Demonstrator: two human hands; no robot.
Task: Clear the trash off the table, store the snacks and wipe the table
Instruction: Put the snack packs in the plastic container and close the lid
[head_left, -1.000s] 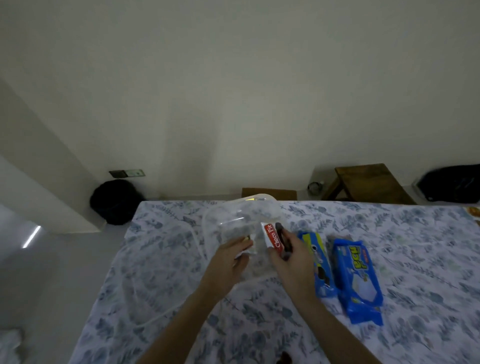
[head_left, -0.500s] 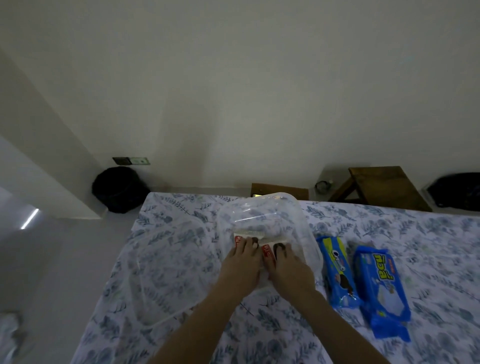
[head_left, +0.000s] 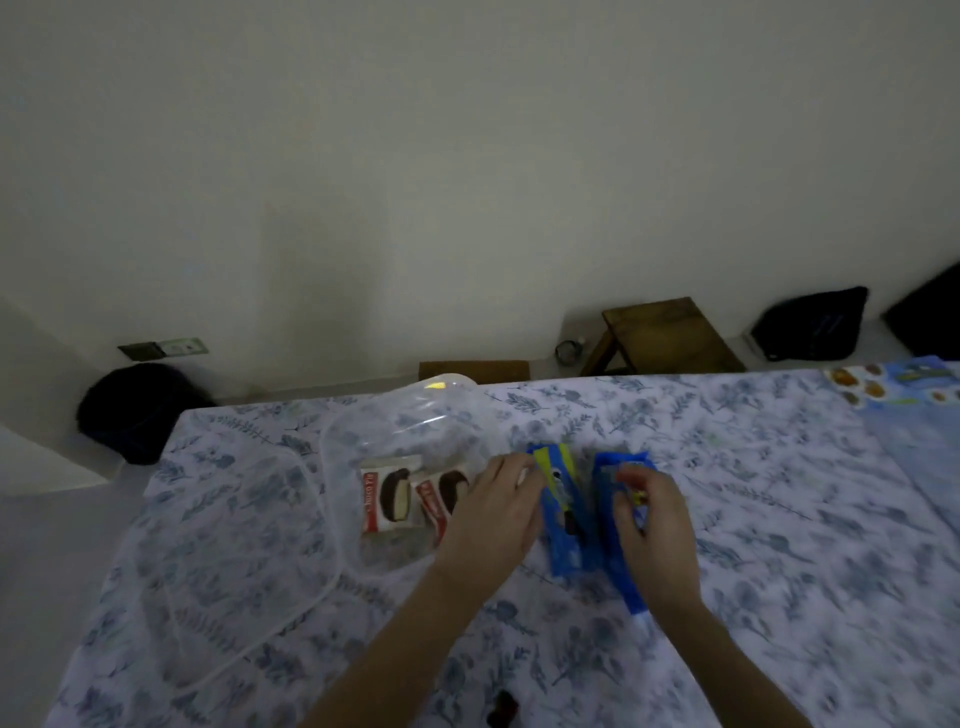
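Choco Pie packs (head_left: 395, 499) are now released in the container (head_left: 415, 415), left of both hands. The yellow-striped pack (head_left: 563, 514) is touched by the loose-fingered left hand (head_left: 493, 519), and the blue pack (head_left: 605, 499) is clutched under the right hand (head_left: 652, 525). These are likely to be stored next.

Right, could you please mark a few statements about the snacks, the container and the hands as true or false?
1. Two Choco Pie packs lie inside the clear container. True.
2. The lid is on the container. False: it lies on the tablecloth, left of the container.
3. The right hand holds the right blue pack. True.
4. Both blue packs are in the container. False: the left blue pack and the right one lie on the tablecloth, right of it.
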